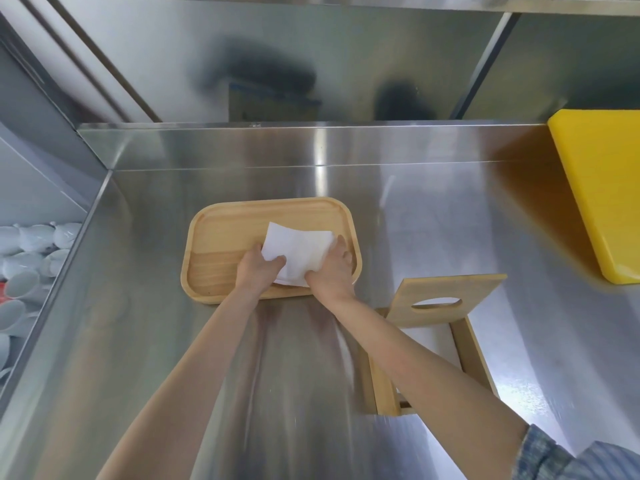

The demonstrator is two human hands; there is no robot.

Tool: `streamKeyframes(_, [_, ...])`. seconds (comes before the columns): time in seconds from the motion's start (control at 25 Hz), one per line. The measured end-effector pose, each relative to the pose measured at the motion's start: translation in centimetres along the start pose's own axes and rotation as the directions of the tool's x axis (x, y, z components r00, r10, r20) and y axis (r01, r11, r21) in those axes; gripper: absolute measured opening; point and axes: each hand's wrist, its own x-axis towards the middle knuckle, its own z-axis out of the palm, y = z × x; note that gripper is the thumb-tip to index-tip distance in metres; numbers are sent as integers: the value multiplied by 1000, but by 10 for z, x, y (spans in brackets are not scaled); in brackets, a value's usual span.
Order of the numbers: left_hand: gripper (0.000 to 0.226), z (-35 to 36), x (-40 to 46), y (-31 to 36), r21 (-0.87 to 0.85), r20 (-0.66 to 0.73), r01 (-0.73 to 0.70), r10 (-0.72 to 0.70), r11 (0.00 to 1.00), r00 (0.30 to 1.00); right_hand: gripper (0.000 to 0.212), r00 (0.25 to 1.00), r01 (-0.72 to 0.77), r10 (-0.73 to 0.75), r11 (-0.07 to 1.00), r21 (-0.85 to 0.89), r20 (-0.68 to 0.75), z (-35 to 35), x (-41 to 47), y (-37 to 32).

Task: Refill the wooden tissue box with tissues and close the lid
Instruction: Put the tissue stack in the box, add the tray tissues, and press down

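Nearest the camera, a blue patterned sleeve (568, 455) is seen at the lower right, and two bare forearms are stretched forward over the brushed stainless-steel counter (450, 209). Just right of the right forearm, the open rectangular wooden tissue box (465, 344) is stood on the counter, partly hidden by that arm; a pale white surface is visible inside it. Its flat wooden lid (446, 296), cut with an oval slot, is tilted up at the box's far end and is not closed.

Beyond the box, the left hand (254, 271) and the right hand (332, 271) are met over the near edge of a shallow rounded-rectangular wooden tray (214, 233). A stack of white tissues (299, 251) is gripped between them: the left fingers are curled over its near left edge, and the right fingers are wrapped round its right side. The stack is held over the right half of the tray; whether it touches the tray floor cannot be told.

Farther right, a thick yellow plastic cutting board (602, 188) is laid on the counter. At the far left, below counter level, white ceramic cups (31, 247) are piled. A steel backsplash (311, 64) is raised behind everything.
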Motion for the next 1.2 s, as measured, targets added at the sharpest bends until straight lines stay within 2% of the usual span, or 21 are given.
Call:
streamKeyframes(0.12, [42, -11, -10, 2, -178, 0, 18, -18, 984, 1000, 71, 1000, 15, -17, 991, 131, 17, -3, -6, -6])
streamKeyframes(0.24, [43, -25, -29, 4, -257, 8, -30, 33, 966, 999, 50, 999, 32, -40, 974, 225, 32, -10, -21, -10])
streamKeyframes(0.4, [38, -40, -70, 5, -375, 41, -126, 152, 918, 987, 37, 993, 82, -103, 944, 319, 49, -23, -49, -10])
streamKeyframes(0.56, [29, -50, -121, 0, -542, 100, -224, 326, 810, 940, 33, 979, 175, -200, 932, 317, 47, -40, -82, -3])
streamKeyframes(0.64, [30, -49, -144, -6, -573, 123, -242, 374, 783, 919, 29, 964, 234, -260, 925, 299, 50, -49, -99, 6])
streamKeyframes(0.84, [34, -31, -184, -17, -632, 157, -213, 392, 746, 907, 28, 936, 330, -348, 920, 209, 53, -73, -136, 37])
streamKeyframes(1.0, [42, -6, -211, -18, -618, 217, -179, 384, 766, 897, 40, 947, 301, -316, 936, 182, 58, -93, -161, 69])
streamKeyframes(1.2, [38, 23, -231, -16, -541, 238, -194, 370, 818, 898, 27, 952, 304, -304, 939, 160, -23, -114, -175, 102])
